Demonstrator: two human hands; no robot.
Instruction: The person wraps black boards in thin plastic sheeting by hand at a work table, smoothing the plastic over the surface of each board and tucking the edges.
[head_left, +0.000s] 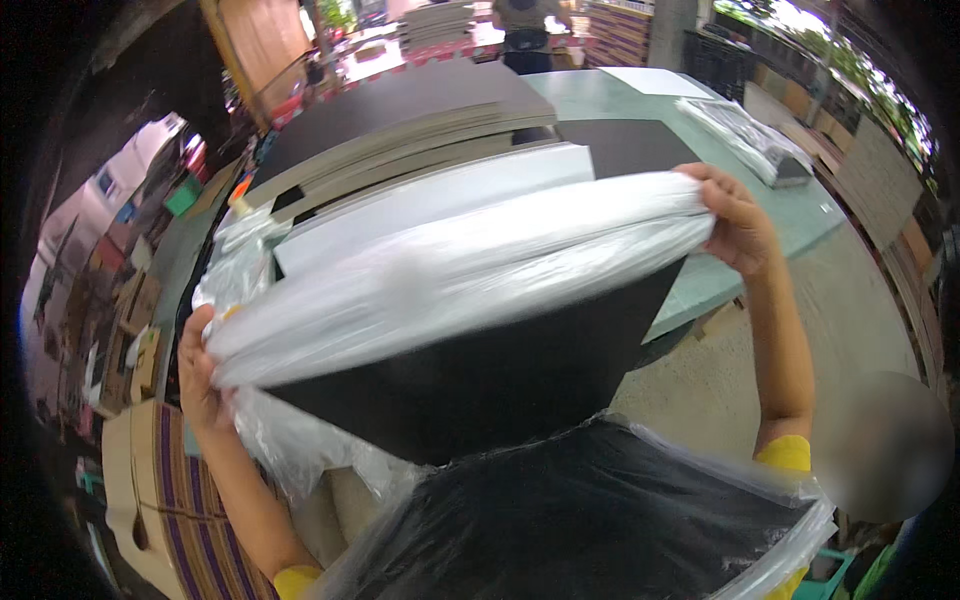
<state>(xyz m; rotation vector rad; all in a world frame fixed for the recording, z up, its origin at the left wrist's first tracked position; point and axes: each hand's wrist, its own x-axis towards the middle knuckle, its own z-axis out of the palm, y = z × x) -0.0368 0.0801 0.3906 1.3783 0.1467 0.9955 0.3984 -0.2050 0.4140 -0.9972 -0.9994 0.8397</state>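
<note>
A large black board (480, 375) leans toward me from the table edge. Clear plastic (540, 520) covers its near part, and a thick bunched band of clear plastic film (460, 260) runs across its far side. My left hand (203, 370) grips the band's left end, fingers closed round it. At the right end, my right hand (738, 220) is closed on the same film, thumb and fingers curled over the edge. Whether either hand also holds the board under the film is hidden. Loose film (300, 445) hangs below my left hand.
A stack of dark-topped boards (400, 110) and white sheets (440, 195) lie on the green table (590, 98). A plastic-wrapped pack (750, 140) lies at its right. Crumpled plastic bags (240, 265) sit at the left; flattened cartons (160, 510) stand lower left. A person (525, 30) stands far back.
</note>
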